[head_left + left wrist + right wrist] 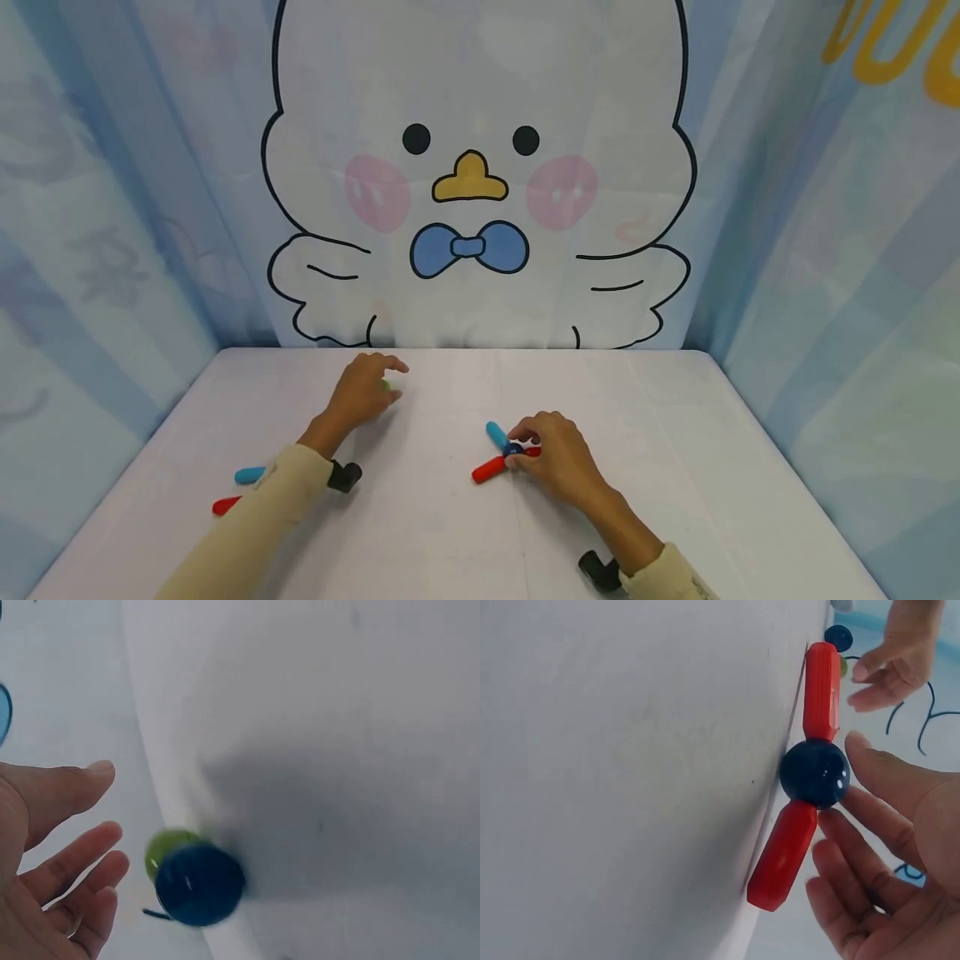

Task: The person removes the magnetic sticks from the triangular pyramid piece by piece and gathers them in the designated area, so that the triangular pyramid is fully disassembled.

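At the far left of the table my left hand (363, 390) has its fingers spread, thumb apart from them. Just beyond its fingertips in the left wrist view are a glossy blue ball (200, 885) and a green ball (169, 851); the head view shows only a sliver of green. My right hand (558, 454) has thumb and fingers around a dark blue ball (815, 774), fingertips at its sides. Two red rods (783, 855) extend from this ball in opposite directions, and a light blue rod (497, 435) points away toward the back. The right fingers partly hide one red rod in the head view.
Beside the left sleeve (255, 521) lie another blue rod (249, 475) and another red piece (225, 506), both partly covered by it. A curtain (480, 300) printed with a cartoon bird stands behind the white table (420, 517). Black wrist cameras (598, 572) sit below each hand.
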A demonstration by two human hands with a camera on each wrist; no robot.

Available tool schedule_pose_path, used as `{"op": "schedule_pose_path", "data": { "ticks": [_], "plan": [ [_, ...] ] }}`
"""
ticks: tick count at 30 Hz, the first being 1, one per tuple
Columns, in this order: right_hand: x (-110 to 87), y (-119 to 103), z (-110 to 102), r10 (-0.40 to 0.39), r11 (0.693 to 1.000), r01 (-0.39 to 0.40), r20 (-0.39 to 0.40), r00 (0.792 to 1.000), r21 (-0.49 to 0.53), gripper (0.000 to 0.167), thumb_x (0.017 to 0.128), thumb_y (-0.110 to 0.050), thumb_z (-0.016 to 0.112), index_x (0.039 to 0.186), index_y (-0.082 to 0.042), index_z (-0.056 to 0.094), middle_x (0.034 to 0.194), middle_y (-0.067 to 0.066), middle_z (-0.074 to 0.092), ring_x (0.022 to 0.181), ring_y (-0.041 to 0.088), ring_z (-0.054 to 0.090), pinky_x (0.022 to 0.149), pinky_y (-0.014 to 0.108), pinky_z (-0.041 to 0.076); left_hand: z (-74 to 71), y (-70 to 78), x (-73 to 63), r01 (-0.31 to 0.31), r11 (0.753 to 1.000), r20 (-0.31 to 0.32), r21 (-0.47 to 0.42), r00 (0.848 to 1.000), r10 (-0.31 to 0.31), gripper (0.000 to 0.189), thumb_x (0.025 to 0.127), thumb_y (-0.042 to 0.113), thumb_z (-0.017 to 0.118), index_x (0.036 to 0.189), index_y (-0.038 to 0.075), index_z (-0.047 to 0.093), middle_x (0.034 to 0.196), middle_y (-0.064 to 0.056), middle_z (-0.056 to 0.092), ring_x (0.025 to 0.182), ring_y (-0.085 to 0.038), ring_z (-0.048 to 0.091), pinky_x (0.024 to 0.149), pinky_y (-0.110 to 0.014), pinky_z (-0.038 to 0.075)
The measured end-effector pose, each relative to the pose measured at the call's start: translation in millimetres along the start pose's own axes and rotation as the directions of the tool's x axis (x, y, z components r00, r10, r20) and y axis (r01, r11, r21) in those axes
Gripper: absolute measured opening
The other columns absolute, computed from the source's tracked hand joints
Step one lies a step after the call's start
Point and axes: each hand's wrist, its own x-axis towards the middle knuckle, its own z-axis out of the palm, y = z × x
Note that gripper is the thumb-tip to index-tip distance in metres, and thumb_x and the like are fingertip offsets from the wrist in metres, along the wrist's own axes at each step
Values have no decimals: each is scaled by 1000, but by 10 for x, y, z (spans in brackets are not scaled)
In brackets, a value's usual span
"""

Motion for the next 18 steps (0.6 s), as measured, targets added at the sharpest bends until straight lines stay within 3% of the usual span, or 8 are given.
{"op": "schedule_pose_path", "data": {
  "ticks": [4,8,18],
  "plan": [
    [11,-3,21,11,1000,-12,-9,1000,-15,22,81,-20,94,98,-16,81,90,-2,69,86,13,56,78,31,47,64,232,-102,-88,995,-11,53,996,89,37,88,9,87,123,12,77,128,-14,75,115,-35,63,103,-53,52],
    [17,-2,31,19,1000,-19,-4,1000,-9,20,81,-18,93,96,-15,81,88,-2,68,84,12,55,78,31,44,152,445,-172,-140,989,21,45,990,140,35,88,10,88,121,14,78,122,-9,77,115,-31,62,104,-51,52],
    [24,-13,9,32,999,-32,29,999,5,22,80,-16,94,98,-15,82,89,-2,70,89,14,55,82,35,44,400,790,-280,-257,963,112,-74,958,265,33,89,11,86,121,16,78,120,-6,78,114,-26,62,104,-49,52]
  ]
}}
